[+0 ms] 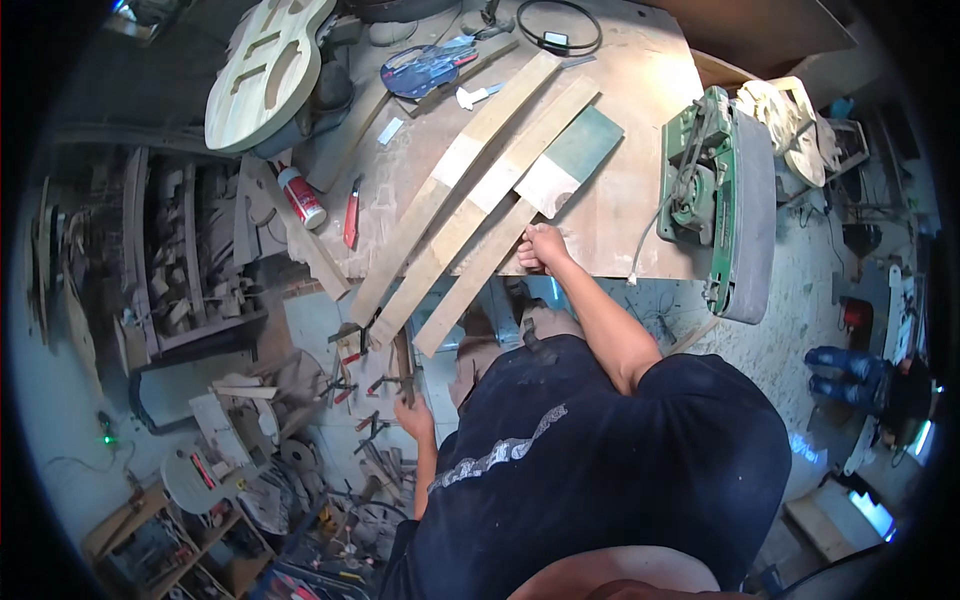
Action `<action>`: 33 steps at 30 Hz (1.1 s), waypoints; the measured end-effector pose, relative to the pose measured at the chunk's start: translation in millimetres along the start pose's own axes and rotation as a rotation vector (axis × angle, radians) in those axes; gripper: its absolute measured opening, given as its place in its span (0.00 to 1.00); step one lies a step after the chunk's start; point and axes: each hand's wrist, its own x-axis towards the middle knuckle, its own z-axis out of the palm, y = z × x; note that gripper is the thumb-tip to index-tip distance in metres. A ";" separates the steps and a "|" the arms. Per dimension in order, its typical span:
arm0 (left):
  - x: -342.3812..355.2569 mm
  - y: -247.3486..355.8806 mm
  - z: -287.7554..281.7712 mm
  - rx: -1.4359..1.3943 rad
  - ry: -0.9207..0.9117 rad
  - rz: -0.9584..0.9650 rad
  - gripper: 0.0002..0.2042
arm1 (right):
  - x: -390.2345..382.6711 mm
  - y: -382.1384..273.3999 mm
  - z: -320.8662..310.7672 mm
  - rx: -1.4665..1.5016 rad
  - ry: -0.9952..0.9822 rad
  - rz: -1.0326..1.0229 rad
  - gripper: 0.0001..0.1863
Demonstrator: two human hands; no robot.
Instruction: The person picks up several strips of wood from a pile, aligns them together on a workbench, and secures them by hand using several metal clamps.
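Observation:
Three long pale wooden strips lie slanting across the workbench, their lower ends jutting past its front edge. A green and white block sits at the upper end of the shortest strip. My right hand is curled closed at the bench edge, beside that strip and below the block; what its fingers hold is hidden. Lower down, off the bench, my left hand is closed round a narrow upright bar, apparently wood, among red and black clamps.
A green belt sander stands at the bench's right. Guitar bodies, a glue bottle, a red knife and a coiled cable lie on the bench. Cluttered racks are at left. A person is at far right.

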 end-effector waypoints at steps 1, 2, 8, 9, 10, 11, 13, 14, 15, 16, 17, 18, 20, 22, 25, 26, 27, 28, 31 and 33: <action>-13.1 -16.4 -0.6 0.066 -0.027 -0.111 0.21 | 2.5 3.8 -3.9 -0.011 -0.003 0.011 0.14; -24.9 -31.7 -0.3 0.067 -0.025 -0.123 0.21 | 9.3 5.2 -7.0 -0.068 0.012 -0.026 0.13; -64.2 -104.0 16.2 -0.128 -0.117 -0.410 0.19 | 5.2 -6.8 -6.4 -0.067 -0.048 -0.045 0.15; -67.9 -106.3 22.5 -0.137 -0.115 -0.417 0.19 | 3.7 -8.4 -6.5 -0.078 -0.052 -0.049 0.15; -68.2 -107.7 29.8 -0.189 -0.120 -0.377 0.20 | 2.2 -9.6 -5.5 -0.059 -0.053 -0.063 0.16; -64.9 -106.1 34.4 -0.239 -0.125 -0.330 0.20 | -2.6 -10.4 -3.5 -0.034 -0.051 -0.079 0.16; -58.1 -92.4 36.6 -0.219 -0.146 -0.220 0.20 | -2.0 -12.9 -2.8 -0.021 -0.049 -0.066 0.16; -53.4 -75.3 36.0 -0.311 -0.214 -0.233 0.19 | 2.1 -13.1 -5.4 -0.013 -0.047 -0.070 0.16; -51.7 -73.4 34.2 -0.395 -0.281 -0.253 0.19 | 0.0 -12.8 -5.2 -0.007 -0.051 -0.065 0.15; -45.1 -70.7 31.6 -0.364 -0.303 -0.178 0.18 | -2.2 -13.1 -5.8 0.010 -0.053 -0.043 0.15; -38.3 -70.6 26.4 -0.337 -0.329 -0.137 0.18 | -5.3 -9.7 -7.2 0.070 -0.032 -0.086 0.16; -36.6 -75.2 22.7 -0.430 -0.397 -0.190 0.18 | -11.0 -4.2 -8.1 0.009 -0.056 -0.122 0.16; -26.7 -53.7 11.8 -0.409 -0.509 -0.176 0.17 | -19.0 18.0 -26.6 -0.025 -0.068 -0.193 0.16; -19.3 -57.0 -3.0 -0.333 -0.580 -0.124 0.17 | -40.1 47.1 -39.8 -0.044 -0.124 -0.200 0.17; -8.4 -54.9 -14.6 -0.248 -0.637 -0.078 0.16 | -83.1 112.8 -80.7 -0.026 -0.100 -0.113 0.17; -1.2 -56.3 -18.4 -0.183 -0.663 -0.019 0.16 | -94.6 145.1 -97.1 0.004 -0.047 -0.087 0.17; 5.7 -56.8 -20.7 -0.118 -0.687 0.041 0.17 | -108.3 178.5 -116.0 0.035 0.006 -0.059 0.17; 11.0 -58.1 -20.2 -0.098 -0.712 0.063 0.17 | -123.1 211.9 -134.2 0.039 0.062 -0.029 0.17; 28.1 -67.4 -15.4 -0.122 -0.787 -0.001 0.17 | -179.6 320.0 -188.9 0.074 0.349 0.125 0.16; 33.4 -57.9 -4.4 0.023 -0.840 0.113 0.17 | -219.0 416.8 -235.4 -0.073 0.462 0.163 0.16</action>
